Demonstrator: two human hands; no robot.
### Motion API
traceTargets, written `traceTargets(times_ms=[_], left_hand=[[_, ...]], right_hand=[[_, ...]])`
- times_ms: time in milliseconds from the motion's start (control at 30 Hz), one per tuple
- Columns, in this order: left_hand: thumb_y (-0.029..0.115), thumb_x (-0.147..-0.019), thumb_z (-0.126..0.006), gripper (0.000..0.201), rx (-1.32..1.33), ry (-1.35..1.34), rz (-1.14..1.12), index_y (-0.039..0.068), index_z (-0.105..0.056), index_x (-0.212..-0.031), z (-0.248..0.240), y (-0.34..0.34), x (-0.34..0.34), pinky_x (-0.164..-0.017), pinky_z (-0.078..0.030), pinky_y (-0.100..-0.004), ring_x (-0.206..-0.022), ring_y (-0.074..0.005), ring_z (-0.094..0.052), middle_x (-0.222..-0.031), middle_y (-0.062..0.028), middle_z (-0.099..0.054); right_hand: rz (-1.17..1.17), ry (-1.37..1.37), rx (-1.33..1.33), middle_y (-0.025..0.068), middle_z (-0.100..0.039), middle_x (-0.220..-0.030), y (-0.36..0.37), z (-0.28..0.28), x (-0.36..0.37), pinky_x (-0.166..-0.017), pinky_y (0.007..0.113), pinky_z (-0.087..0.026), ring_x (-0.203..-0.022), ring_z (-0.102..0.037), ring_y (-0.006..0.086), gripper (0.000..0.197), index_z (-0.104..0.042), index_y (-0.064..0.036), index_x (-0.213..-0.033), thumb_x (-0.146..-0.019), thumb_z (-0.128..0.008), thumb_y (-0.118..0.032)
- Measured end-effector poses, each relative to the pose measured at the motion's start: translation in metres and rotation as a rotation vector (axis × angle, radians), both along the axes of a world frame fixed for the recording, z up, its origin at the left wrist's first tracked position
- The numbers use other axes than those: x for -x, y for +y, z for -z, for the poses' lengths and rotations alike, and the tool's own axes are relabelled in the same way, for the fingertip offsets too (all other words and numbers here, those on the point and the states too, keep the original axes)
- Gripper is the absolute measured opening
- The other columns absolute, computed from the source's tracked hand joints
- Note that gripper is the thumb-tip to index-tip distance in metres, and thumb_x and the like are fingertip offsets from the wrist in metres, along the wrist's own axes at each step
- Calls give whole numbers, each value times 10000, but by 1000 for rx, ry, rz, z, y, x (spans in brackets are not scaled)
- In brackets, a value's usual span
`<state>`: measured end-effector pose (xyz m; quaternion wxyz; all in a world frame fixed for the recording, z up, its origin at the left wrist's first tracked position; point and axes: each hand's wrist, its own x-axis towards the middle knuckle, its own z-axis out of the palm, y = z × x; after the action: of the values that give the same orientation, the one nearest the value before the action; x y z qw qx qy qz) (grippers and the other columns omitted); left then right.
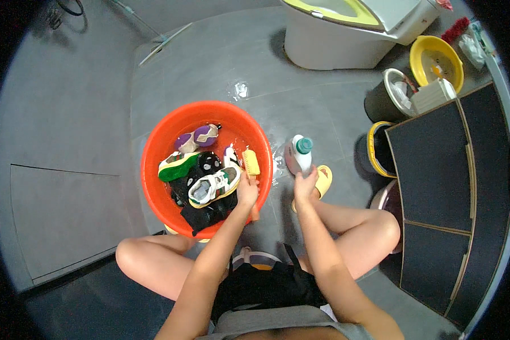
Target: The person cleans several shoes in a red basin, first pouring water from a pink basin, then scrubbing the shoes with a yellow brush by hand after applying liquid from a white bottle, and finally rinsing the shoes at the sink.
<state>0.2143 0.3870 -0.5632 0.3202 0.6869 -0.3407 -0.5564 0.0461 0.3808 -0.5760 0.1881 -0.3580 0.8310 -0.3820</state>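
- Grey bathroom floor (334, 102), wet in places, with a white toilet (337, 48) at the far side; its seat is yellow-green.
- Orange tub (149, 164), round and wide, on the floor before the seated person, slightly to the person's left.
- Contents of the tub: a white shoe (215, 187) with green details, nearest the left hand; a shoe with a green sole (179, 168), tipped so that the sole shows; purple-and-beige footwear (206, 135) toward the far wall; black items (209, 215) beneath and beside the white shoe.
- Left hand (247, 190): closed about the handle of a yellow-headed brush (251, 162), just beside the white shoe. I cannot tell whether its fingers also grip the shoe.
- Right hand (306, 186): at the near side of a pinkish-white bottle (296, 160) with a teal cap, outside the tub. I cannot tell how firmly the fingers close, nor whether the bottle rests on the floor.
- Yellow slipper (324, 180), just beyond the right hand.
- Right margin: a dark cabinet (430, 164), a yellow-rimmed bucket (371, 148), a grey bin (378, 105) and a yellow basin (415, 61).
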Motion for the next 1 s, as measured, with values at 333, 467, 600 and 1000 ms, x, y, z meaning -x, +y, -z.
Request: traceTargets(times_ms=[333,467,600,1000], left_hand=[[254,-771,-521,212,115,-708,414,45,-533,-802,-8,45,-75,-602,-433,-398,-677,-321,-559,-712,-163,-576],[271,-725,-574,228,68,-856,509,44,-551,-728,10,55,-101,-592,-441,-402,-680,-303,-570,-695,-135,-585],[275,-733,-562,267,38,-958,582,12,-559,-786,-28,45,-87,-616,-452,-402,-707,-314,-569,-723,-147,-583],[135,-790,-511,424,826,-329,366,116,-370,-1189,-110,34,-88,-702,-434,-354,-787,-284,-532,-954,-159,-484]], right_hand=[[-246,-167,-22,161,-577,-912,-38,47,38,-760,321,-416,-865,-550,233,422,-482,48,-966,-672,-652,-202],[-241,-218,127,223,-572,-888,-33,4,17,-738,363,-426,-860,-557,329,427,-501,44,-921,-676,-646,-274],[-342,-162,149,201,-587,-848,-19,-54,9,-709,354,-437,-821,-576,302,440,-514,30,-904,-683,-649,-325],[-1171,250,-45,135,-592,-704,17,-153,-23,-594,364,-452,-680,-580,305,415,-577,-62,-794,-629,-659,-433]])
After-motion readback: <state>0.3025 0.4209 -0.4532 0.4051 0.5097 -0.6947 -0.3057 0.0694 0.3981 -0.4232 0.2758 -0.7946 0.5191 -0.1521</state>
